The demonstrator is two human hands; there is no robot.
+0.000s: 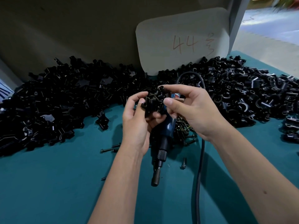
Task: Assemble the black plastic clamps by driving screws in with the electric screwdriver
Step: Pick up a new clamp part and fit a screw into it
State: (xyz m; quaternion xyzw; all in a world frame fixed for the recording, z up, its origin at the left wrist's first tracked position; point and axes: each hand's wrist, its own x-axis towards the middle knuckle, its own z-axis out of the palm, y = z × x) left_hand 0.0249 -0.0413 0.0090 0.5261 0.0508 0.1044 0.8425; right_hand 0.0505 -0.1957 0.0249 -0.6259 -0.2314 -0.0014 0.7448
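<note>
My left hand (pixel 135 120) cups a small cluster of black clamp parts (pixel 153 101) above the table, its fingers curled under them. My right hand (pixel 192 110) meets it from the right and pinches the top of the same cluster between thumb and forefinger. Below both hands the blue and black electric screwdriver (pixel 163 143) lies on the teal table (pixel 56 183), its bit end pointing toward me. Its black cord (pixel 200 167) loops up behind my right hand and runs down the table. Loose dark screws (pixel 183 163) lie scattered around the screwdriver.
A large heap of black clamp pieces (pixel 56 97) covers the left and back of the table. Another heap (pixel 250 94) spreads across the right. A grey card marked "44" (pixel 182 41) leans against the back wall. Bare teal surface lies in front.
</note>
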